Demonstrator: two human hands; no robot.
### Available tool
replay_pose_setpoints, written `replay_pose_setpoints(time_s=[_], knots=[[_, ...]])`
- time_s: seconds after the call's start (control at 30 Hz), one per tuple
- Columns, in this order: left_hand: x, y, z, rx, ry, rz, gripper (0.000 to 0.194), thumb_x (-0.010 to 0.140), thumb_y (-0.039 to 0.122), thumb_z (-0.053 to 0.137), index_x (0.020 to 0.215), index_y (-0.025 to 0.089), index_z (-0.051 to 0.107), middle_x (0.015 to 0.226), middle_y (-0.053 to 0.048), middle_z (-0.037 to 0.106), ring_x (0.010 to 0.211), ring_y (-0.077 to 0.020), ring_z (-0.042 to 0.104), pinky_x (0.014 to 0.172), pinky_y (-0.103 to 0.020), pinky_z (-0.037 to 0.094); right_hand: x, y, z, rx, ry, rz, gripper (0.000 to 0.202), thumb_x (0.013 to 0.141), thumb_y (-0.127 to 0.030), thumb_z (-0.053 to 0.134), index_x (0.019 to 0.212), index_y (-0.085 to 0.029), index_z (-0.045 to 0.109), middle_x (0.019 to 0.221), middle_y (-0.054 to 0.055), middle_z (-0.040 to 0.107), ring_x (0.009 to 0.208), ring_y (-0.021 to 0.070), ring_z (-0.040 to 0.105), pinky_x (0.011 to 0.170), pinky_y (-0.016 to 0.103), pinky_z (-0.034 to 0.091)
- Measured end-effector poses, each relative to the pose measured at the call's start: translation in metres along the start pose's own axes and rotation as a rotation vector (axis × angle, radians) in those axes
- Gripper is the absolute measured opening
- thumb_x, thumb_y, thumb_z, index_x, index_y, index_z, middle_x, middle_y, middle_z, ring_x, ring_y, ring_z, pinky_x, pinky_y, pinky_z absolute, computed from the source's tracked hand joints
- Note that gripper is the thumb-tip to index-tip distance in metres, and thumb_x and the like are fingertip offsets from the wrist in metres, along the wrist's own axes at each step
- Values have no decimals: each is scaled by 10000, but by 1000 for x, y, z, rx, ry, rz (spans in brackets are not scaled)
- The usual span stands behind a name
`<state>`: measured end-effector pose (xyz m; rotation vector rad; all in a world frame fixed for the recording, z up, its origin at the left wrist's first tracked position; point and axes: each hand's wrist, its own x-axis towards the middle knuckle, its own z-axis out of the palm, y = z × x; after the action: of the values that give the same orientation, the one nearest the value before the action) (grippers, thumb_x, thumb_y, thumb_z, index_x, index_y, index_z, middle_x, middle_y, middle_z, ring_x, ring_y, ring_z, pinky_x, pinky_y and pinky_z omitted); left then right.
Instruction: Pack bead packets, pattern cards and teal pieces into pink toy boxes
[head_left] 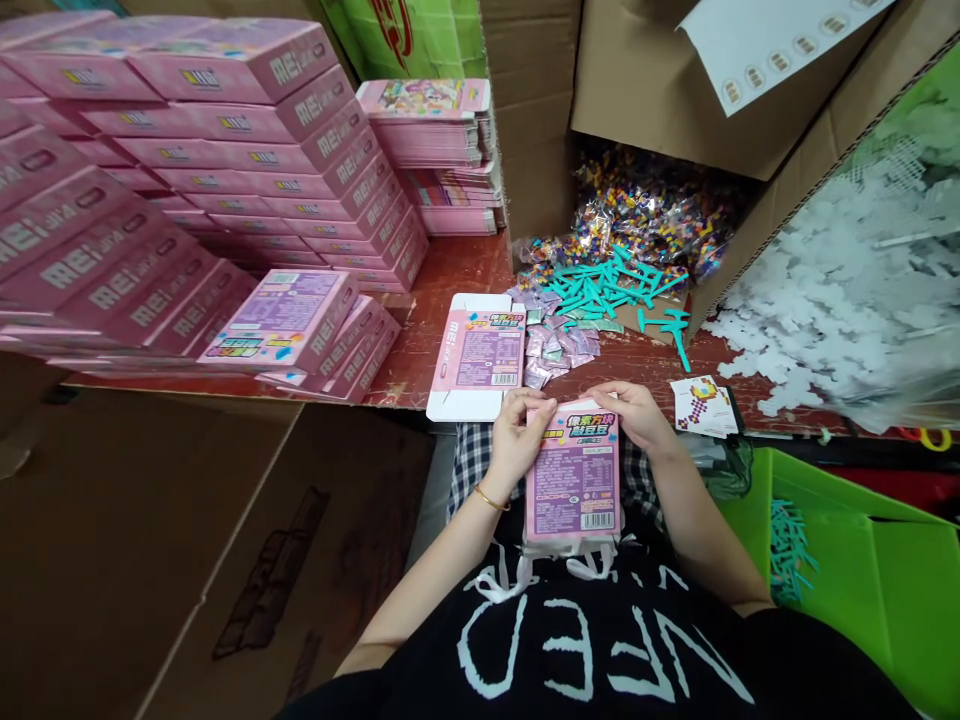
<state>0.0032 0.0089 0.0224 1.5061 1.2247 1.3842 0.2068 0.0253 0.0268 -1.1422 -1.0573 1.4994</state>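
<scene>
Over my lap is a pink and purple printed box (574,480), its barcode side facing up. My left hand (517,435) grips its upper left corner, thumb on top. At the upper right corner, my right hand (634,415) pinches the box's far edge. White end flaps hang from the end nearest my body. Just beyond my left hand, a flattened pink box (487,345) lies on the table with its white flaps spread. Small foil sachets (559,345) are scattered beside it, next to a heap of turquoise plastic tools (611,285).
Stacked pink boxes (247,150) fill the table's left side, with flat cartons (435,150) behind. A cardboard box (667,90) spills bags of coloured beads (645,215). White plastic pieces (832,270) lie at right, near printed cards (703,405). A green bin (877,570) stands below.
</scene>
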Motion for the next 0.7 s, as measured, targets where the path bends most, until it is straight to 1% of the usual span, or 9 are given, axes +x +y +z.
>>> replay_pose_setpoints(time_s=[0.17,0.33,0.37,0.43,0.5,0.53,0.6,0.63,0.7], knots=[[-2,2,-1,3,-49,29,262,666,346,822,824,192,680,1128,-92,592,1138,-238,559,1008,-425,412,-15,-18,-4,-204,-211,-194,180,740,-381,775,840,-231,772,1140,77,697,1078,229,640,876,367,530],[1,-1,-1,-33,-75,-24,236,655,356,824,748,186,687,1135,-102,615,1133,-250,576,1014,-448,413,-25,-16,-3,-279,-244,-244,203,722,-338,801,895,-240,764,1124,85,691,1083,236,640,956,409,502],[4,-2,-3,-46,-72,-32,236,650,355,826,731,183,685,1116,-102,627,1118,-250,586,1006,-447,421,-27,-11,-2,-275,-238,-232,295,717,-347,804,988,-245,748,1205,97,655,1142,247,611,977,414,490],[13,-4,-12,-72,-3,-45,236,653,353,821,702,176,672,1063,-95,653,1083,-245,607,988,-441,436,-32,0,-2,-243,-212,-197,707,635,-362,859,1286,-290,595,1454,115,458,1284,280,504,1000,421,475],[27,-5,-24,-92,195,-38,244,666,354,809,692,171,650,1037,-84,663,1065,-237,619,982,-431,445,-38,11,-2,-189,-197,-155,1106,513,-347,920,1460,-343,349,1574,122,250,1340,304,438,993,429,477],[35,-6,-31,-110,323,-27,254,671,357,804,698,171,633,1047,-79,662,1069,-234,621,985,-427,446,-40,15,-2,-170,-206,-127,1168,480,-334,933,1471,-340,315,1566,131,265,1320,305,460,981,430,484],[47,-7,-43,-177,532,-9,284,694,385,779,718,174,591,1098,-81,650,1097,-233,617,1001,-427,445,-43,22,-4,-150,-224,-64,993,516,-334,919,1390,-275,450,1423,132,493,1206,288,563,947,426,506],[50,-6,-48,-215,573,-11,294,722,411,750,734,176,575,1128,-91,642,1121,-237,611,1009,-434,444,-45,22,-5,-141,-201,-47,829,565,-348,895,1307,-239,541,1304,117,600,1134,275,607,931,419,516],[47,-3,-55,-222,510,-18,295,774,451,692,817,181,579,1221,-120,609,1191,-254,580,1036,-457,428,-48,19,-11,-92,-54,-74,536,667,-397,828,1140,-209,660,1091,77,708,987,246,664,872,389,542]])
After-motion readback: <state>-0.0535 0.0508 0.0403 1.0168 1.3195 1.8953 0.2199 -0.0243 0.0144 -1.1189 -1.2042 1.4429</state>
